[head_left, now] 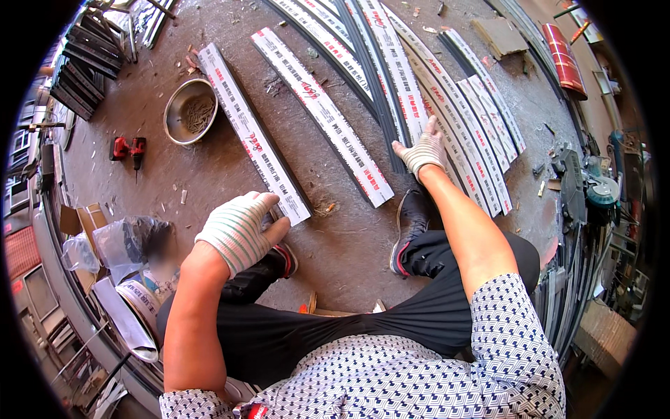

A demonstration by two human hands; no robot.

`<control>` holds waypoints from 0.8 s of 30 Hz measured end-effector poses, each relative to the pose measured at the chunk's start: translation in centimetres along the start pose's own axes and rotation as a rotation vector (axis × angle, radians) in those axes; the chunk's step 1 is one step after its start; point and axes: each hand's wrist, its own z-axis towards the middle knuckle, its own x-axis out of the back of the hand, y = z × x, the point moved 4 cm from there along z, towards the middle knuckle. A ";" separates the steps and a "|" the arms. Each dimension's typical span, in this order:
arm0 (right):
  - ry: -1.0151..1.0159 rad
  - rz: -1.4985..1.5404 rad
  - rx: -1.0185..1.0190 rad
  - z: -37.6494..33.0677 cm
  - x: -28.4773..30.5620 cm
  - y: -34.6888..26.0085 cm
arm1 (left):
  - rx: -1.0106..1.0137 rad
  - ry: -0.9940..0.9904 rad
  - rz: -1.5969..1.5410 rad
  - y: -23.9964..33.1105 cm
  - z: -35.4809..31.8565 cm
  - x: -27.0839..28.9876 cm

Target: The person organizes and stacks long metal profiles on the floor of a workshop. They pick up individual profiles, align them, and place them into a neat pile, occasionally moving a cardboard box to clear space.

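My left hand [236, 230], in a white work glove with green stripes, is beside the near end of a long film-wrapped metal profile [255, 140]. Its thumb and fingers are apart, with nothing visible between them. A gloved right hand [424, 152], mine, reaches to the near end of another long wrapped profile [396, 63]. There the thumb and fingers are spread across the strip, and the fingertips seem to touch it. Between the two hands a separate wrapped profile [324, 115] lies on the floor. All carry white film with red and black print.
Several more profiles [488, 126] lie fanned out at the right. A metal bowl [191, 112] of small pieces and a red cordless drill [129, 150] rest on the left. Dark profiles [80, 77] are stacked at the far left. A red cylinder [564, 61] lies far right.
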 end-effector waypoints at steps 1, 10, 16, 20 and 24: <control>-0.002 -0.001 0.000 -0.1 0.1 0.0 | 0.001 -0.013 0.008 0.1 0.1 0.0; 0.008 0.028 0.031 0.6 -0.9 0.0 | -0.013 -0.018 -0.001 0.0 0.2 -0.3; 0.013 -0.016 0.026 0.2 -0.7 -0.8 | 0.009 -0.020 0.008 -0.2 0.0 -0.1; 0.048 -0.011 0.024 0.5 -1.2 0.1 | 0.026 -0.045 -0.003 0.3 0.3 -0.1; 0.037 0.003 -0.002 1.2 -2.1 0.3 | 0.045 -0.065 0.025 0.7 0.4 0.3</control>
